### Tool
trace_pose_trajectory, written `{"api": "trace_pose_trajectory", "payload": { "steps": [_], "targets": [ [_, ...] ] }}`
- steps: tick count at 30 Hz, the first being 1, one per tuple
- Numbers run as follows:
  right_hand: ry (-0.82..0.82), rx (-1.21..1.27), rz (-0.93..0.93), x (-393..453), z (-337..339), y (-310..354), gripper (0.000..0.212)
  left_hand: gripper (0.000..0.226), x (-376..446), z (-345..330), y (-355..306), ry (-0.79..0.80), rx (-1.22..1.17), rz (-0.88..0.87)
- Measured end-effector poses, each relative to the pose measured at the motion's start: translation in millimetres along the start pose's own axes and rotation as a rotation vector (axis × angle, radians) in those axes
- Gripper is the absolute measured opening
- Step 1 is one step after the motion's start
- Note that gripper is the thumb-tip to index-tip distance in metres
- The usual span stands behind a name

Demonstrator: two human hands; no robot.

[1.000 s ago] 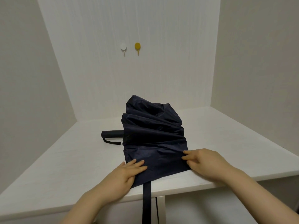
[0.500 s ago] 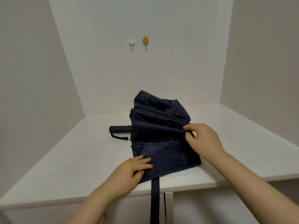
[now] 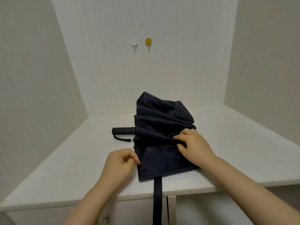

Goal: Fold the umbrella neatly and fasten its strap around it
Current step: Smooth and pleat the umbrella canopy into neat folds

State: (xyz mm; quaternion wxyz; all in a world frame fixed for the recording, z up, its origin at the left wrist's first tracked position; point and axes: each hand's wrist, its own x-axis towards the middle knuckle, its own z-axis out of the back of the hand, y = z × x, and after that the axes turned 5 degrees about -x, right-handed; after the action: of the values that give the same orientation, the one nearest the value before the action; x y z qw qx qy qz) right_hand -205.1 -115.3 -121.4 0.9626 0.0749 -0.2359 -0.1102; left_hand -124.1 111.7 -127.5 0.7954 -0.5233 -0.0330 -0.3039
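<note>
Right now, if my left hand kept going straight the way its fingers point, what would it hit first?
The umbrella: the left hand already touches its fabric edge.

Umbrella [image 3: 164,127] on table [image 3: 243,143], handle [image 3: 123,131] leftward; strap [image 3: 157,200] over near edge; hooks [image 3: 141,43] behind

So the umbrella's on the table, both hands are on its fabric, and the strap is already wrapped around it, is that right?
Not quite. The head view shows the strap hanging loose over the table edge, not wrapped. The rest holds: the umbrella lies on the table, with the left hand and right hand gripping its fabric.
</note>
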Motion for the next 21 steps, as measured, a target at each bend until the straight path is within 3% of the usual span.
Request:
{"api": "trace_pose_trajectory", "payload": {
  "steps": [2,4,7,9,13,17,21],
  "targets": [
    [0.032,-0.019,0.023,-3.9,-1.5,-2.9,0.037,0.035,3.3,-0.8,-6.4,-0.178,-0.032,-0.029],
    [0.065,-0.042,0.054,-7.1,-2.3,-5.2,0.036,0.017,4.8,-3.3,-13.2,-0.251,-0.140,-0.047],
    [0.130,-0.058,0.089,-9.5,-1.7,-7.3,0.037,0.058,9.4,-11.2,-23.8,-0.151,-0.321,0.027],
    [0.199,-0.069,0.101,-10.8,0.2,-8.3,0.039,0.061,13.4,-17.0,-29.0,-0.082,-0.317,0.094],
    [0.272,-0.018,0.083,-11.7,6.6,-9.4,0.039,0.010,24.5,-22.2,-24.1,-0.086,-0.252,0.124],
    [0.150,0.036,-0.002,-3.7,6.9,-9.6,0.037,0.032,35.6,-21.7,-13.6,-0.146,-0.353,0.192],
    [0.000,-0.011,-0.111,10.9,3.1,-7.2,0.034,0.021,34.9,-24.2,-8.6,-0.083,-0.553,0.248]
  ]
}}
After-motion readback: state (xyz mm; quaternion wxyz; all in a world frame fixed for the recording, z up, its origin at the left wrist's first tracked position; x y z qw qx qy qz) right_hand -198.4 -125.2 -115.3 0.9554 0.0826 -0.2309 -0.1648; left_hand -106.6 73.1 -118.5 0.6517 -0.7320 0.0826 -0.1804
